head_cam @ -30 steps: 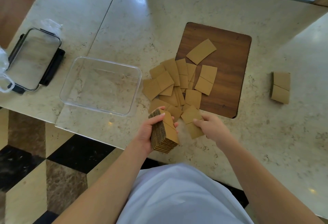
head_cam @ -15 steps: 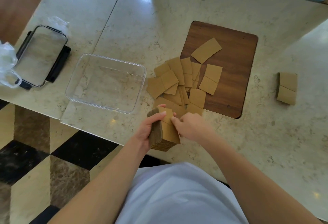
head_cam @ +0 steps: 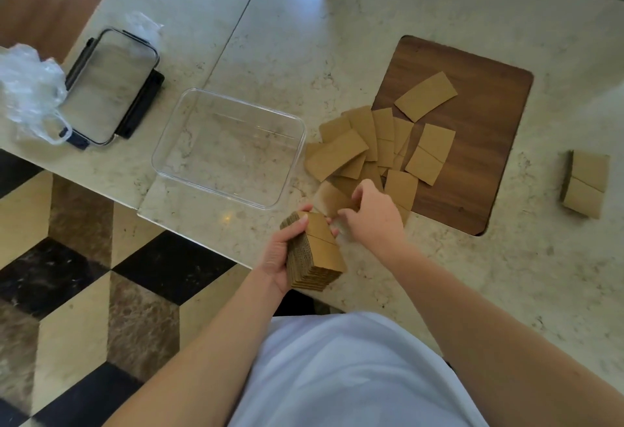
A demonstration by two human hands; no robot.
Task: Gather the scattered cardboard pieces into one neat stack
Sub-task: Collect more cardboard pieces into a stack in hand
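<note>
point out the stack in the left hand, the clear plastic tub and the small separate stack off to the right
held stack (head_cam: 320, 244), head view, its top face
clear plastic tub (head_cam: 297, 142), head view, its right rim
separate stack (head_cam: 587, 183), head view, its top face

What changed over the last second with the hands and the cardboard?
The right hand carried a piece to the stack, let go, and has reached back to the loose pile. The left hand still grips the stack. The clear container and side stack haven't moved.
</note>
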